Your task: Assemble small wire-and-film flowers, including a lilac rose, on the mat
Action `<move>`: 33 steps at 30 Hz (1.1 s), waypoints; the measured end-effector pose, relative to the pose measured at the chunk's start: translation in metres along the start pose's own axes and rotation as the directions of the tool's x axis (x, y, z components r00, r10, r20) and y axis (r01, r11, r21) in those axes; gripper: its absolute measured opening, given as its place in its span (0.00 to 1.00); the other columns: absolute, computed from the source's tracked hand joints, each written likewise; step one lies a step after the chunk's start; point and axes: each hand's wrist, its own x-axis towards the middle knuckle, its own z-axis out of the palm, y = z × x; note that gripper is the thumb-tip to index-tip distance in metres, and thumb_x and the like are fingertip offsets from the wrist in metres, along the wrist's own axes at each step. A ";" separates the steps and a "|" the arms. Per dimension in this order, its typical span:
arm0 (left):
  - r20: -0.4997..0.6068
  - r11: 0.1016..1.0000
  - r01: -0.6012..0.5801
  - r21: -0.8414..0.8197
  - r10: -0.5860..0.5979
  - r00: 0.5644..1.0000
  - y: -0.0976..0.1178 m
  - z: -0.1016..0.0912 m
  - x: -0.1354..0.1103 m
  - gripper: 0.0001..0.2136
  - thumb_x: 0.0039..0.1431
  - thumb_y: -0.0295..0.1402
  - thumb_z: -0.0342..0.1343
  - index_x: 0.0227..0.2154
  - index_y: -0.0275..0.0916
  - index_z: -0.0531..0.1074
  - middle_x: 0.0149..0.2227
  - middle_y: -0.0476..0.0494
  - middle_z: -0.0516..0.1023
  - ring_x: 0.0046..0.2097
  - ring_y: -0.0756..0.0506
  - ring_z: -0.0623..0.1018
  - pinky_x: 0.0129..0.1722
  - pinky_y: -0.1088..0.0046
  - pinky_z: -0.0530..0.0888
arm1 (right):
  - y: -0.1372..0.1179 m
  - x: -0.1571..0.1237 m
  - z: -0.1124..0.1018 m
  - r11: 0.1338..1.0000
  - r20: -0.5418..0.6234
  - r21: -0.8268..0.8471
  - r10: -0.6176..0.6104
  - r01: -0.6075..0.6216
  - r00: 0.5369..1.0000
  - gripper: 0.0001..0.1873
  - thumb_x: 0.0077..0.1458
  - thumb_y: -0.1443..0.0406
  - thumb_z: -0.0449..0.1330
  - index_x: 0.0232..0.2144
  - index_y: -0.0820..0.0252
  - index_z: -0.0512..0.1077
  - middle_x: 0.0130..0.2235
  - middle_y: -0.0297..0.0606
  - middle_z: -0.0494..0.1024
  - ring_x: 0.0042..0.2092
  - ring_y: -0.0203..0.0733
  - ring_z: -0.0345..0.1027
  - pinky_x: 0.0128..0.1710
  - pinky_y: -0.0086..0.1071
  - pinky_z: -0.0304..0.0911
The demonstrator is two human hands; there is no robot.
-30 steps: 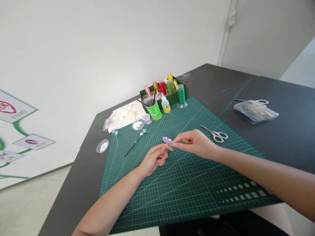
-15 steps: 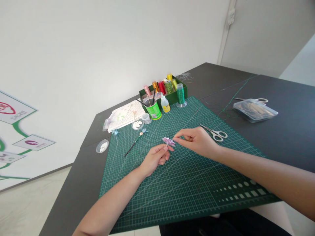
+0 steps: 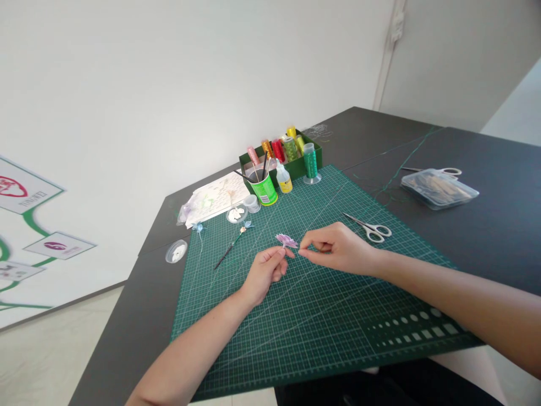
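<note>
A small pale purple paper flower [image 3: 287, 241] is held just above the green cutting mat [image 3: 321, 316]. My left hand [image 3: 265, 273] pinches it from below, fingers closed at its base. My right hand [image 3: 338, 248] is closed in a pinch at the flower's right edge, thumb and forefinger tips touching its petals. Both forearms reach in from the near edge of the mat.
White-handled scissors [image 3: 371, 228] lie right of my right hand. A brush-like stick [image 3: 230, 247] and small dishes lie to the left. A green cup of tools [image 3: 262, 187], a glue bottle [image 3: 284, 179], thread spools in a green box [image 3: 284, 150] and a clear plastic case [image 3: 438, 188] stand farther back.
My right hand has drawn slightly away and then pinched back at the flower's right edge. The flower and my left hand have shifted a little to the left.
</note>
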 end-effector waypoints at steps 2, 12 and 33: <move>-0.021 1.000 -0.010 0.013 0.010 1.000 0.000 -0.002 0.001 0.21 0.58 0.51 0.62 0.36 0.33 0.76 0.18 0.58 0.60 0.19 0.56 0.51 0.19 0.77 0.47 | 0.001 0.001 -0.001 1.000 0.089 -0.021 0.007 -0.005 0.996 0.13 0.61 0.62 0.59 0.25 0.60 0.73 0.19 0.24 0.57 0.23 0.31 0.48 0.26 0.30 0.47; -0.099 0.892 -0.240 0.382 0.298 0.949 0.008 0.001 -0.007 0.24 0.64 0.55 0.54 0.34 0.36 0.77 0.18 0.56 0.58 0.21 0.52 0.56 0.23 0.75 0.55 | 0.023 0.009 0.004 0.983 -0.030 -0.084 0.161 -0.163 0.987 0.11 0.61 0.68 0.55 0.42 0.58 0.76 0.48 0.47 0.81 0.53 0.53 0.72 0.57 0.49 0.63; -0.168 0.849 -0.225 0.479 0.340 0.925 -0.002 -0.004 -0.003 0.20 0.69 0.49 0.49 0.38 0.38 0.75 0.19 0.56 0.60 0.23 0.50 0.60 0.28 0.74 0.61 | 0.005 0.006 0.017 0.902 0.206 0.168 0.362 -0.398 0.909 0.12 0.64 0.62 0.55 0.42 0.60 0.76 0.19 0.23 0.56 0.21 0.32 0.45 0.22 0.30 0.41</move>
